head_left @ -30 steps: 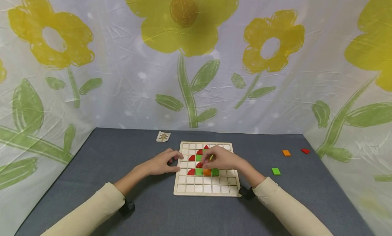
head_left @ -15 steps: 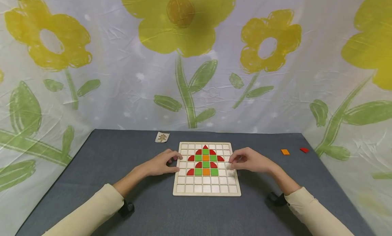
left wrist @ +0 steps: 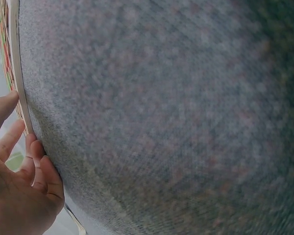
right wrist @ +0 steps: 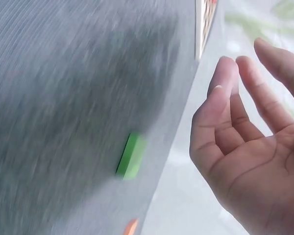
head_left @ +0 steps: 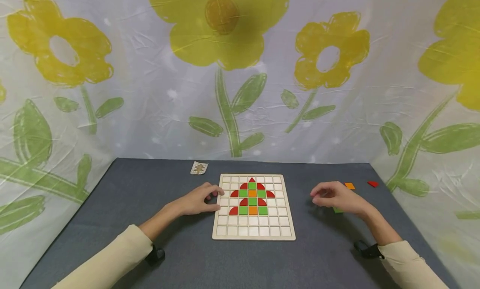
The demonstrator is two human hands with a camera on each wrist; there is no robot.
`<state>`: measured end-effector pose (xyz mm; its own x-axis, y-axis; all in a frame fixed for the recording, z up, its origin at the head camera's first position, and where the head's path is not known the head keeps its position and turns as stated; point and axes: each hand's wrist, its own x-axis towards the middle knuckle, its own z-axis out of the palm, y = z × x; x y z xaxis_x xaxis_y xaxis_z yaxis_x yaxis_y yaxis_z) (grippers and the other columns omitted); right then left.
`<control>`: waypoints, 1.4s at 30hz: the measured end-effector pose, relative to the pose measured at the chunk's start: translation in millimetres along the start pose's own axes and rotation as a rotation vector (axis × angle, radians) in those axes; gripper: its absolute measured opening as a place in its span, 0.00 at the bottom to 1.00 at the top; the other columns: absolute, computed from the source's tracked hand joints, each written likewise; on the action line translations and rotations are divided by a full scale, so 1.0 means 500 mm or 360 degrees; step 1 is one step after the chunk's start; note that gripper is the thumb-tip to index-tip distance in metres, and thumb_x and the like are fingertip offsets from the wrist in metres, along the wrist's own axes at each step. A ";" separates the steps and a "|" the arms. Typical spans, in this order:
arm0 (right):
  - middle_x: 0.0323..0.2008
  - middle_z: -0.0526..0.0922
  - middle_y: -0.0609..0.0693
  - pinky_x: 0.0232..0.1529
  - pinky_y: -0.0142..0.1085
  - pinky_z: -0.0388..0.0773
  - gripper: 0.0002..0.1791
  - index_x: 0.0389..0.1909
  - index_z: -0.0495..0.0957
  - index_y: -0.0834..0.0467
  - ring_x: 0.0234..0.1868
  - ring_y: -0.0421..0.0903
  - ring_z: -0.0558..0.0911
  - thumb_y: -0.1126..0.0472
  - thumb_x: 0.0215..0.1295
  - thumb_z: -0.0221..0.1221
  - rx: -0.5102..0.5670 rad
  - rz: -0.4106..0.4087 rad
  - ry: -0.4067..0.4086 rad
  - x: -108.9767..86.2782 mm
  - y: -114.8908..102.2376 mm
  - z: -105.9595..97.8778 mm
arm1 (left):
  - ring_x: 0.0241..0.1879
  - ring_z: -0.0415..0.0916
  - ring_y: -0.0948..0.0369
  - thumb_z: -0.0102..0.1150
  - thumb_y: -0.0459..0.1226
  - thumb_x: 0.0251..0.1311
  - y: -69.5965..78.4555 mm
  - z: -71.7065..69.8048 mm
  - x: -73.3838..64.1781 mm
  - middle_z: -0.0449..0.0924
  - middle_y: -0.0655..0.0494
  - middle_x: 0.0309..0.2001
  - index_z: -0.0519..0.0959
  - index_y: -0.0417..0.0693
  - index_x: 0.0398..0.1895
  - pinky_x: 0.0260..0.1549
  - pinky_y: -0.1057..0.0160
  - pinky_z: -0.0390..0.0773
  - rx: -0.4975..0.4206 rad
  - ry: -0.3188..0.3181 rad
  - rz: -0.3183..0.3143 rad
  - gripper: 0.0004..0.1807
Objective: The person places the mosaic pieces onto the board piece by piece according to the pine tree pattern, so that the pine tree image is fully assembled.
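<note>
A square wooden grid board (head_left: 254,238) lies flat on the table, with red, green and orange tiles set in a tree-like pattern. At its left edge, the thumb and fingertips of my left hand (head_left: 198,199) touch the rim, fingers only slightly bent. In the left wrist view, that hand (left wrist: 27,191) is against the board's pale rim (left wrist: 18,73). Well to the right of the board, my right hand (head_left: 339,196) hovers above the table, loosely curled around nothing. Beneath it, partly hidden, lies a green square tile (head_left: 338,210); the right wrist view shows this green tile (right wrist: 132,156) apart from the fingers.
Behind the right hand lie an orange square tile (head_left: 349,185) and a red tile (head_left: 373,183). A small pattern card (head_left: 199,168) sits near the table's back edge. Dark grey cloth covers the table (head_left: 180,264), and a flowered curtain (head_left: 157,126) hangs behind.
My right hand has moved off the board and away to the right, uncovering the right side of the tile pattern. The left hand has stayed at the board's left edge.
</note>
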<state>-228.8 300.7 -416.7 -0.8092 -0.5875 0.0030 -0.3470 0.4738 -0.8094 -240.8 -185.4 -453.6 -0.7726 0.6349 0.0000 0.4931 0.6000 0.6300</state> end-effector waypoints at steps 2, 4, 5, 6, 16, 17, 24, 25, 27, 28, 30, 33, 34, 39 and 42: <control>0.44 0.82 0.58 0.42 0.46 0.81 0.15 0.52 0.80 0.68 0.42 0.59 0.82 0.61 0.72 0.64 0.0012 0.0037 0.0031 -0.013 0.010 -0.014 | 0.47 0.71 0.52 0.66 0.41 0.69 -0.001 0.000 0.000 0.70 0.49 0.50 0.75 0.42 0.62 0.49 0.49 0.72 -0.0003 -0.0001 0.0001 0.23; 0.45 0.82 0.61 0.41 0.47 0.81 0.16 0.53 0.79 0.68 0.41 0.60 0.82 0.61 0.72 0.64 0.0012 0.0078 0.0064 -0.026 0.021 -0.030 | 0.47 0.71 0.52 0.66 0.41 0.69 -0.001 0.000 0.000 0.70 0.49 0.50 0.75 0.42 0.62 0.49 0.49 0.72 -0.0004 0.0000 0.0006 0.23; 0.45 0.82 0.62 0.41 0.46 0.81 0.17 0.54 0.79 0.69 0.41 0.60 0.83 0.61 0.73 0.63 0.0012 0.0090 0.0079 -0.032 0.027 -0.038 | 0.47 0.71 0.52 0.66 0.41 0.69 -0.002 0.001 0.000 0.70 0.49 0.50 0.75 0.42 0.62 0.49 0.49 0.72 -0.0004 0.0002 0.0006 0.23; 0.46 0.81 0.63 0.40 0.46 0.80 0.17 0.54 0.78 0.69 0.41 0.59 0.83 0.60 0.73 0.63 0.0003 0.0107 0.0098 -0.037 0.033 -0.046 | 0.46 0.71 0.52 0.66 0.41 0.69 -0.002 0.001 0.001 0.70 0.49 0.50 0.75 0.42 0.62 0.48 0.49 0.72 -0.0005 0.0002 0.0007 0.22; 0.52 0.81 0.68 0.41 0.44 0.81 0.19 0.59 0.74 0.74 0.48 0.52 0.84 0.64 0.76 0.59 0.0026 0.0164 0.0271 -0.089 0.084 -0.115 | 0.47 0.71 0.53 0.66 0.42 0.69 -0.006 0.003 0.001 0.71 0.49 0.50 0.75 0.43 0.62 0.49 0.49 0.72 -0.0003 -0.0003 0.0017 0.23; 0.51 0.81 0.67 0.41 0.44 0.81 0.19 0.58 0.74 0.74 0.48 0.51 0.84 0.64 0.76 0.59 0.0029 0.0177 0.0294 -0.094 0.087 -0.120 | 0.47 0.71 0.53 0.66 0.42 0.69 -0.006 0.003 0.002 0.71 0.49 0.50 0.75 0.43 0.62 0.49 0.49 0.72 -0.0007 -0.0002 0.0020 0.23; 0.48 0.83 0.62 0.40 0.41 0.81 0.22 0.59 0.73 0.74 0.45 0.47 0.84 0.61 0.75 0.60 -0.0003 0.0341 0.0462 -0.115 0.102 -0.155 | 0.46 0.71 0.53 0.66 0.42 0.69 -0.007 0.003 0.001 0.70 0.50 0.50 0.75 0.43 0.62 0.48 0.49 0.72 -0.0009 -0.0003 0.0013 0.23; 0.49 0.83 0.62 0.41 0.42 0.81 0.23 0.60 0.73 0.74 0.44 0.47 0.83 0.60 0.76 0.60 -0.0010 0.0364 0.0488 -0.117 0.105 -0.159 | 0.46 0.71 0.53 0.66 0.42 0.69 -0.007 0.003 0.001 0.70 0.50 0.50 0.75 0.43 0.62 0.48 0.49 0.72 -0.0008 -0.0003 0.0011 0.23; 0.50 0.82 0.63 0.42 0.42 0.81 0.24 0.62 0.71 0.75 0.44 0.45 0.83 0.59 0.76 0.60 -0.0028 0.0406 0.0538 -0.121 0.112 -0.167 | 0.46 0.71 0.53 0.66 0.42 0.69 -0.008 0.003 0.001 0.70 0.50 0.50 0.75 0.43 0.62 0.48 0.50 0.72 -0.0005 -0.0004 0.0006 0.23; 0.51 0.81 0.64 0.42 0.41 0.81 0.25 0.62 0.70 0.75 0.44 0.44 0.83 0.59 0.76 0.59 -0.0040 0.0423 0.0565 -0.122 0.117 -0.170 | 0.46 0.70 0.53 0.66 0.42 0.69 -0.008 0.003 0.001 0.70 0.50 0.50 0.75 0.43 0.62 0.48 0.50 0.72 -0.0003 -0.0004 0.0004 0.23; 0.53 0.80 0.65 0.42 0.41 0.81 0.27 0.63 0.69 0.75 0.43 0.41 0.83 0.57 0.76 0.60 -0.0062 0.0471 0.0626 -0.125 0.128 -0.174 | 0.45 0.70 0.53 0.66 0.42 0.69 -0.009 0.003 0.001 0.70 0.50 0.50 0.75 0.43 0.62 0.48 0.50 0.72 0.0000 -0.0005 0.0007 0.23; 0.55 0.77 0.70 0.40 0.39 0.81 0.29 0.63 0.69 0.76 0.40 0.37 0.83 0.57 0.75 0.61 -0.0100 0.0497 0.0720 -0.128 0.144 -0.178 | 0.46 0.71 0.53 0.66 0.42 0.69 -0.008 0.003 0.001 0.70 0.50 0.50 0.75 0.43 0.62 0.48 0.50 0.72 -0.0002 -0.0008 0.0011 0.23; 0.56 0.75 0.72 0.39 0.39 0.81 0.29 0.63 0.69 0.76 0.39 0.35 0.83 0.57 0.75 0.61 -0.0110 0.0498 0.0747 -0.129 0.149 -0.179 | 0.46 0.71 0.53 0.66 0.42 0.69 -0.008 0.003 0.001 0.70 0.50 0.50 0.75 0.43 0.62 0.48 0.50 0.72 -0.0004 -0.0009 0.0011 0.23; 0.60 0.69 0.79 0.35 0.38 0.81 0.30 0.64 0.68 0.76 0.36 0.29 0.81 0.57 0.73 0.63 -0.0153 0.0490 0.0809 -0.131 0.168 -0.185 | 0.46 0.71 0.53 0.66 0.42 0.69 -0.006 0.001 0.000 0.70 0.49 0.50 0.75 0.42 0.62 0.49 0.49 0.72 -0.0008 -0.0016 0.0007 0.23; 0.62 0.67 0.79 0.35 0.37 0.80 0.33 0.66 0.67 0.76 0.35 0.30 0.81 0.54 0.73 0.63 -0.0181 0.0517 0.0816 -0.128 0.180 -0.189 | 0.46 0.71 0.52 0.66 0.41 0.69 -0.005 0.000 0.000 0.70 0.49 0.50 0.75 0.42 0.62 0.49 0.49 0.72 -0.0008 -0.0019 0.0007 0.23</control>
<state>-252.9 443.0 -434.4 -0.9971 -0.0246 0.0717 -0.0701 0.6593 -0.7486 -241.9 -187.0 -455.0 -0.7658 0.6431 -0.0063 0.4944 0.5948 0.6339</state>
